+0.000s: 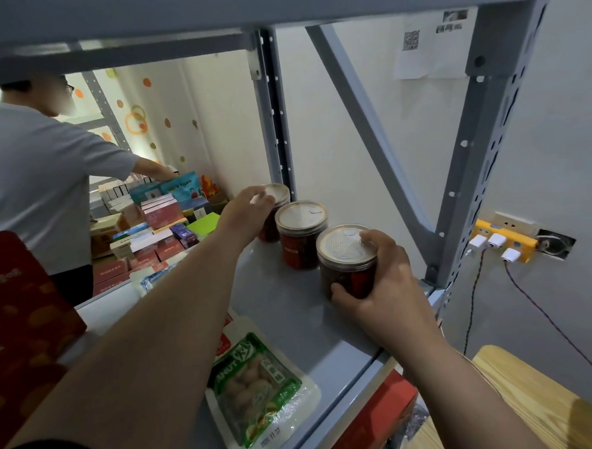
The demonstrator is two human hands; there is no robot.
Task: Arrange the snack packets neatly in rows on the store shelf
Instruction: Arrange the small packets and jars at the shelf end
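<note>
Snack jars of clear plastic with foil-sealed lids stand in a line toward the grey metal shelf's (292, 320) back post: the left hand (244, 215) cups the far jar (276, 204), the right hand (386, 281) wraps the near jar (348, 259), apparently straightening the row around the middle jar (300, 234). In front of the jars lies a green vacuum-sealed packet (258, 387), reading "ANUT" and an unclear date.

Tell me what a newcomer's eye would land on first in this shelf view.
Three jars stand in a row along the right side of the grey shelf: the left hand rests on the far jar, the middle jar stands free, and the right hand grips the near jar. A green peanut packet lies flat at the front edge.
</note>
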